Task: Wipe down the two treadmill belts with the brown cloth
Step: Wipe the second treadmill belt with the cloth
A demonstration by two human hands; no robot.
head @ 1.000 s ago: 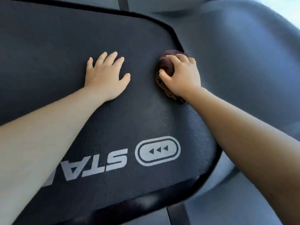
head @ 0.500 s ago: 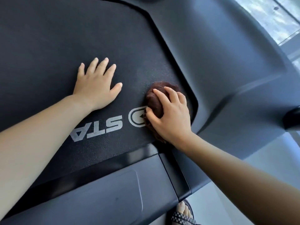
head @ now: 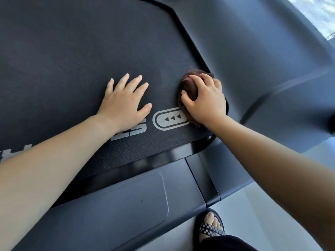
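The black textured treadmill belt (head: 72, 66) fills the upper left of the head view, with a white arrow logo (head: 168, 119) printed near its close end. My right hand (head: 206, 100) grips the bunched brown cloth (head: 189, 86) and presses it on the belt at its right edge, just above the logo. My left hand (head: 125, 104) lies flat on the belt with fingers spread, to the left of the cloth and partly over the white lettering. Only one belt is in view.
The grey side rail (head: 253, 60) runs along the belt's right edge. The grey rear end cover (head: 126, 200) lies below the belt. My sandalled foot (head: 210, 227) stands on the pale floor (head: 253, 205) at the bottom right.
My right hand has pulled the cloth down the belt's right edge toward the logo, then stayed near it. The view has shifted toward the treadmill's rear end, and my foot has come into sight.
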